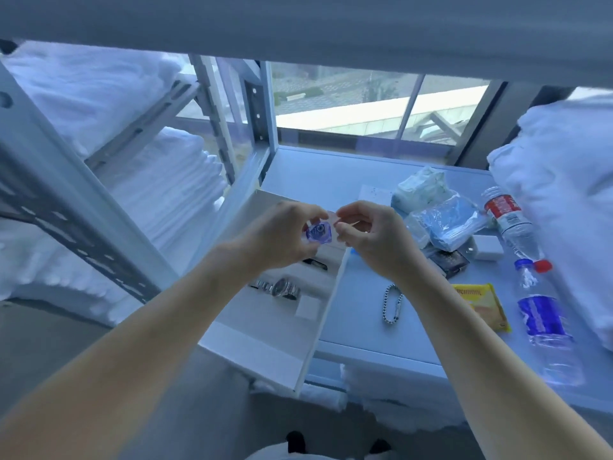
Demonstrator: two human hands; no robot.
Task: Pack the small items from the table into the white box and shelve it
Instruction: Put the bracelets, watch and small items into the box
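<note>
I see a small blue, clear-plastic charm with a fish-like print [319, 232] pinched in my left hand [285, 239], thumb and curled fingers closed round its left edge, so the charm sits right at the fingertips of that grip. My right hand [371, 237] is just beside it, fingers curled, pinching something thin at the charm's right edge; I cannot tell what. Both hands hover above the open white rectangular box [265, 340], which lies on the left part of the pale bench [365, 333] and juts over its front edge. Inside the box, below my hands, lie a silver metal wristwatch [282, 288], a small black item [315, 263] and a small white square piece [307, 307]. On the bench right of the box lies a silver ball chain [393, 303], then a yellow flat packet [484, 307], a clear water bottle with a blue label [544, 320], a second bottle with a red label [504, 214], a bag of light-blue face masks [447, 224] and a white tissue pack [421, 189]. Folded white towels [159, 180] fill the metal shelving to the left.
</note>
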